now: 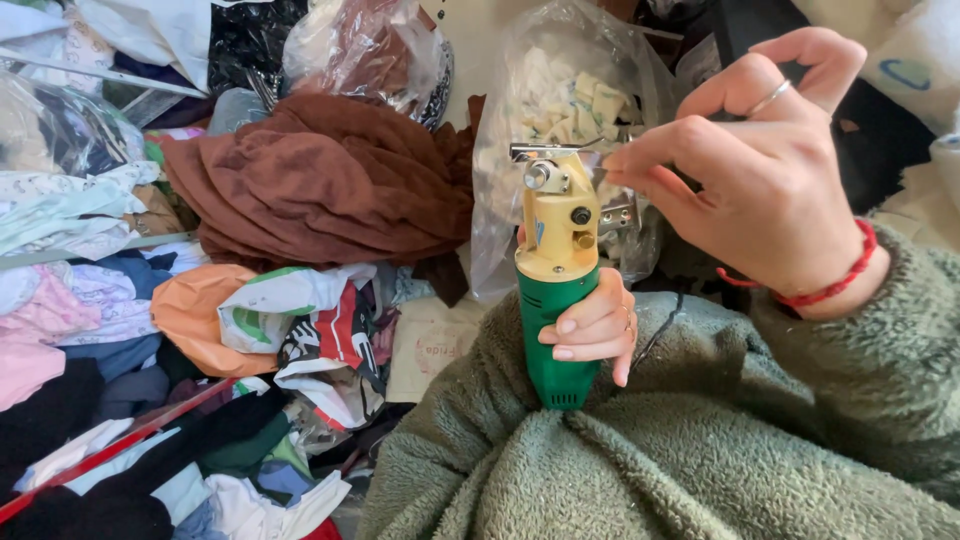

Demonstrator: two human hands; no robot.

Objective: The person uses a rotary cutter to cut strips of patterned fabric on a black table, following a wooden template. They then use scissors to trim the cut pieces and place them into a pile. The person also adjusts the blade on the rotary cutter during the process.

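Frame centre: left hand (592, 325) grips electric fabric cutter (556, 290) upright; right hand (765, 165) pinches its top metal head (550, 153) from right.

Brown cloth heap (330, 180) blocking left, plastic bag (560, 90) probably close behind

One green and yellow power tool (556, 290) stands gripped in the left hand's fingers (590, 330). Two clear plastic bags lie beyond the fingers: one of pale pieces (570, 100), one of brown cloth (370, 45). One brown fabric heap (330, 180) lies left of them.
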